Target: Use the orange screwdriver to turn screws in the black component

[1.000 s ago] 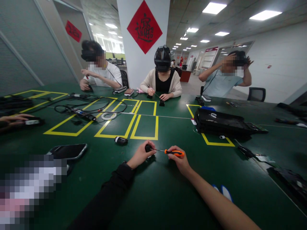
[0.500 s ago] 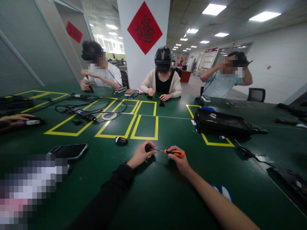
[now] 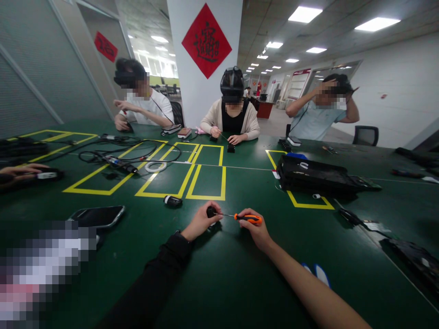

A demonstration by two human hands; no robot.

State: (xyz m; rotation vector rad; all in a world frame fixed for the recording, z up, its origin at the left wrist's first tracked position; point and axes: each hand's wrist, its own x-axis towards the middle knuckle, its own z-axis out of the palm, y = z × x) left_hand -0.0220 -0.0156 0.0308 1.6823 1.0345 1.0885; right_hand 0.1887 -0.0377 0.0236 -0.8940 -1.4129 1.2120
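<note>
My left hand (image 3: 201, 220) is closed around a small black part (image 3: 211, 211), whose kind I cannot make out because the fingers cover much of it. In my right hand (image 3: 255, 228) is a screwdriver (image 3: 248, 219) with an orange and black handle, gripped between thumb and fingers. Its thin metal shaft points left, and the tip meets the black part or lies right beside it. Just behind my left hand, a black cylindrical piece with a white band (image 3: 173, 201) lies on the green table (image 3: 226, 283).
A phone (image 3: 98, 216) lies to the left, near black cables (image 3: 113, 155) and a white ring (image 3: 155, 167). A long black casing (image 3: 315, 173) stands at right. Several people sit around the table; a co-worker's hand (image 3: 24, 171) is at far left.
My hands, the screwdriver and the black part stay almost the same. The view has shifted very slightly. Across the table, the left person's raised hand has moved a little.
</note>
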